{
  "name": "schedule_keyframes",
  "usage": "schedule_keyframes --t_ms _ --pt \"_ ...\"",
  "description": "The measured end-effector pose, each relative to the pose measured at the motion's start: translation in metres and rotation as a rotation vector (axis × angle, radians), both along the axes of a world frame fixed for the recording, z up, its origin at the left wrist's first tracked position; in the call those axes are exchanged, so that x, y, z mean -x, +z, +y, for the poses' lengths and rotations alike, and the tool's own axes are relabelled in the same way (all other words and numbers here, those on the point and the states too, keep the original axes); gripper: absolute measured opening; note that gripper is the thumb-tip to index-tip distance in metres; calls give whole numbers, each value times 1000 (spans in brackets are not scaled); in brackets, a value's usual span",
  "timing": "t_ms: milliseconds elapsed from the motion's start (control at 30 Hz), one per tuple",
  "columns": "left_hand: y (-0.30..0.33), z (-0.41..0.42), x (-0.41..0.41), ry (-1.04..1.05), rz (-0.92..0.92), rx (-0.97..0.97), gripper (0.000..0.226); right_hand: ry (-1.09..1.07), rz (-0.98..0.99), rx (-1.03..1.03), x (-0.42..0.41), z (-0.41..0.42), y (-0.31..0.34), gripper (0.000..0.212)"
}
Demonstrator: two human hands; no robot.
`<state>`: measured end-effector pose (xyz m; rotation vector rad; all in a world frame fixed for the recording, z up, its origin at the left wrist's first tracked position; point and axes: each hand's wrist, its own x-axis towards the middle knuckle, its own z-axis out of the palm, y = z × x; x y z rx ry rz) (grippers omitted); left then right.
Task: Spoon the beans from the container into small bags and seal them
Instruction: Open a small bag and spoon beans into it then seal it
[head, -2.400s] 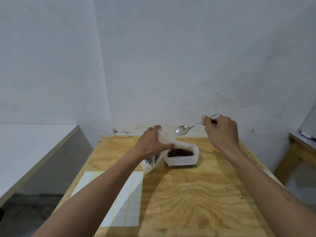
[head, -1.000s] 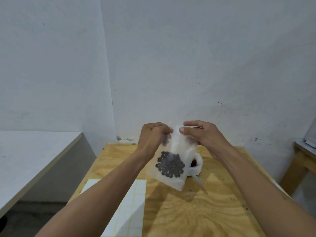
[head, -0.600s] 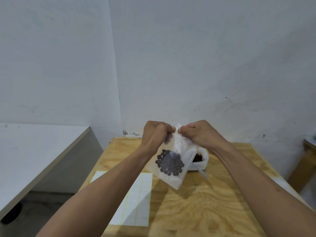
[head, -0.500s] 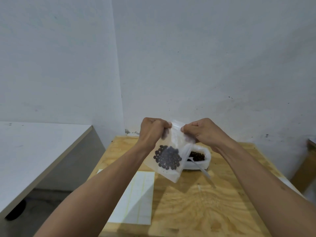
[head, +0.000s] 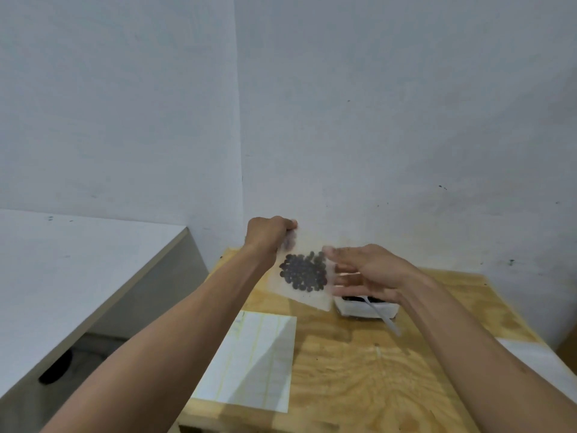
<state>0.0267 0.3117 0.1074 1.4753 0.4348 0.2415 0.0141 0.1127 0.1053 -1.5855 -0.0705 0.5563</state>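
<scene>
At the far left a pale grey counter (head: 78, 270) ran along the wall, its edge slanting down toward the viewer, with a dark gap of floor (head: 103, 348) between it and the plywood desk (head: 359, 376). On the near left part of the desk lay a white lined sheet (head: 253, 351), flat and reaching close to the front edge. Above the desk's back left corner the left hand (head: 268, 234) was curled tight, pinching the top corner of a small clear bag (head: 303, 276) that hung tilted in the air, a cluster of dark beans (head: 303, 271) gathered in its middle. Just right of the bag the right hand (head: 368, 273) was spread with straight, slightly blurred fingers, gripping nothing; whether its fingertips touched the bag's edge could not be told. Below that hand, partly hidden by it, the white container (head: 365, 309) stood on the desk with dark beans inside and a spoon handle (head: 382, 317) sticking out toward the viewer. The desk in front of the container was bare wood. Near the right edge lay another white sheet (head: 537, 357), cut off by the right forearm. The desk's back edge met the white wall (head: 374, 120).
</scene>
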Motion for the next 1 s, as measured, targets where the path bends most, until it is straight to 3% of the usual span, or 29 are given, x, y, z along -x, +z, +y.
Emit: schedule_keyframes --t_ms 133,267,433,500,533,667,767,900,1000 --pt "-13 18 8 -207 260 -84 36 -179 89 -162 -7 13 -15 60" --pt "-33 28 7 -326 287 -158 19 -237 -55 62 -15 23 -29 59" --pt "-48 38 0 -314 238 -224 32 -114 -213 328 -33 41 -49 86" --pt "-54 41 -3 -291 220 -289 53 -78 -271 397 -38 49 -54 90" --pt "-58 43 -6 -293 211 -302 64 -57 -300 435 -41 52 -55 89" --pt "-72 48 -16 -266 208 -381 64 -8 -380 606 -52 64 -64 80" --pt "-80 53 -25 -237 216 -453 77 26 -452 737 -59 78 -68 47" --pt "-91 63 -36 -233 215 -630 74 120 -483 773 -71 97 -81 56" --pt "-99 71 -40 -246 231 -786 69 153 -474 812 -79 109 -92 40"
